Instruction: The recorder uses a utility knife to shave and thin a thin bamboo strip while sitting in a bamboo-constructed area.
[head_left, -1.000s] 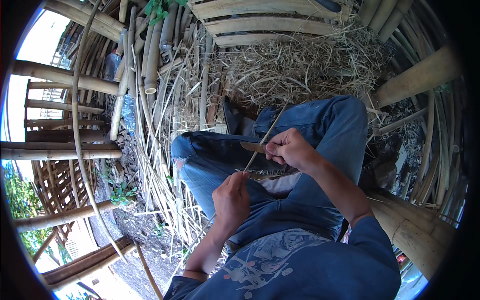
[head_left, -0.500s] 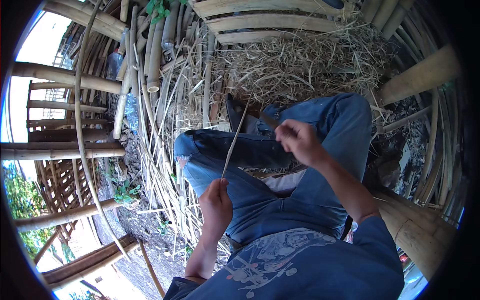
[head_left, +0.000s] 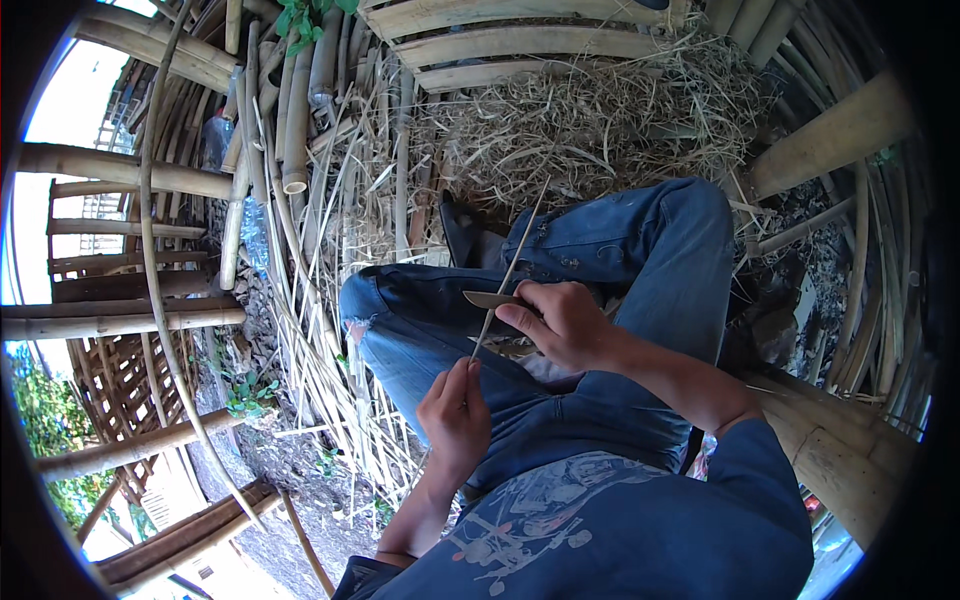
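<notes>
My left hand [head_left: 455,415] pinches the lower end of a thin bamboo strip [head_left: 522,245], which slants up and away between my bent legs. In my closed right hand [head_left: 568,322] is a knife [head_left: 488,299], its blade pointing left. The blade lies across the strip a short way above my left fingers and appears to touch it. My fingers cover the knife's handle. Beneath both hands are my legs in blue jeans [head_left: 650,290], one knee torn.
A heap of bamboo shavings [head_left: 600,130] lies beyond my legs, before a slatted bamboo bench [head_left: 530,45]. Long split strips [head_left: 325,310] are strewn at the left, beside upright bamboo poles [head_left: 297,130]. A thick bamboo beam [head_left: 835,460] runs along my right side.
My right hand has brought the knife left and down onto the strip. My left hand has shifted slightly right with the strip, whose far tip now points farther right.
</notes>
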